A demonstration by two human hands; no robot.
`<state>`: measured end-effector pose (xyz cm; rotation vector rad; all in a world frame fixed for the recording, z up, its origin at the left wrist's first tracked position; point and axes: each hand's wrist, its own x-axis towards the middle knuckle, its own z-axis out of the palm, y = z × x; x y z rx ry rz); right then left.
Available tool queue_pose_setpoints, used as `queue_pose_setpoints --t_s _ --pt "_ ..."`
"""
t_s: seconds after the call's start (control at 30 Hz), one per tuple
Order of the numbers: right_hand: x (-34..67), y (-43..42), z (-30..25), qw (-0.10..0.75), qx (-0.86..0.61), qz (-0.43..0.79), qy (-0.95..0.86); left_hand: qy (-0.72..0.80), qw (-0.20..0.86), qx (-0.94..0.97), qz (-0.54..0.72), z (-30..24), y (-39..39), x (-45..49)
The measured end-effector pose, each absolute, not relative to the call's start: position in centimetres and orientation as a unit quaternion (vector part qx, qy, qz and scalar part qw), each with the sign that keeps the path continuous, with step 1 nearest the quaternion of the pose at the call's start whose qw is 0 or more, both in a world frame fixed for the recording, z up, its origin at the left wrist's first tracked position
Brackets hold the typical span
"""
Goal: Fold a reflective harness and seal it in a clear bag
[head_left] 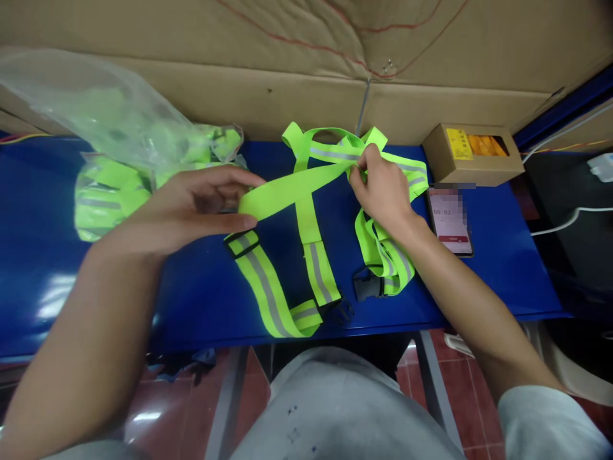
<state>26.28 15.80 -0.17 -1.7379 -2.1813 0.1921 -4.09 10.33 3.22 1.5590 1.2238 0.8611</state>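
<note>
A neon-yellow reflective harness (318, 271) with grey stripes lies spread on the blue table in front of me. My left hand (205, 198) has one end of a wide plain strap (282, 195) between thumb and fingers. My right hand (383, 182) pinches the same strap farther right, so it stretches between both hands above the table. Below the left hand sits a black slide adjuster (242, 244) on a striped strap. Dark buckle parts show near the front edge, and a black side-release buckle (368, 285) ends the bunched straps under my right forearm.
Clear plastic bags (110, 121) with more neon-yellow straps lie at the left. On the right are a cardboard box (472, 153) with orange contents and a phone (450, 220) showing a timer. Cardboard (287, 96) lines the back of the blue table (502, 275).
</note>
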Motion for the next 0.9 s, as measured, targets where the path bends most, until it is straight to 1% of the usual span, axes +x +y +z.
queue_pose_setpoints --t_s 0.1,0.17,0.23,0.27,0.33,0.43,0.53,0.6,0.7,0.8,0.9 --pt "26.2 14.0 0.9 0.181 -0.584 0.073 -0.788 0.480 0.485 0.593 0.429 3.1 10.3 -3.0" --pt "26.0 10.7 2.0 0.211 -0.551 0.066 -0.805 0.472 0.488 0.553 0.482 3.3 10.2 -1.9" --pt "25.5 6.1 2.5 0.229 -0.508 0.076 -0.827 0.479 0.496 0.516 0.508 3.5 10.0 -0.7" --pt "25.2 3.6 2.3 0.214 -0.472 0.087 -0.851 0.488 0.500 0.500 0.512 3.6 9.9 -0.2" --pt "24.6 -1.0 1.1 0.158 -0.416 0.111 -0.888 0.505 0.501 0.472 0.520 3.6 9.8 0.6" --pt "23.9 -5.2 -1.9 0.125 -0.397 0.084 -0.905 0.513 0.492 0.450 0.541 3.2 9.9 1.3" --pt "23.6 -6.1 -4.2 0.126 -0.388 0.063 -0.911 0.508 0.472 0.452 0.561 2.5 10.3 1.4" --pt "23.6 -5.9 -4.7 0.135 -0.380 0.059 -0.913 0.499 0.445 0.463 0.582 2.1 10.6 1.2" --pt "24.0 -5.6 -4.7 0.144 -0.372 0.049 -0.915 0.487 0.395 0.464 0.625 1.5 11.3 1.0" --pt "24.6 -5.4 -4.5 0.173 -0.371 0.038 -0.911 0.464 0.351 0.429 0.691 1.3 12.1 1.0" --pt "25.2 -5.3 -4.2 0.204 -0.384 0.040 -0.900 0.432 0.342 0.390 0.738 1.2 12.6 1.1"
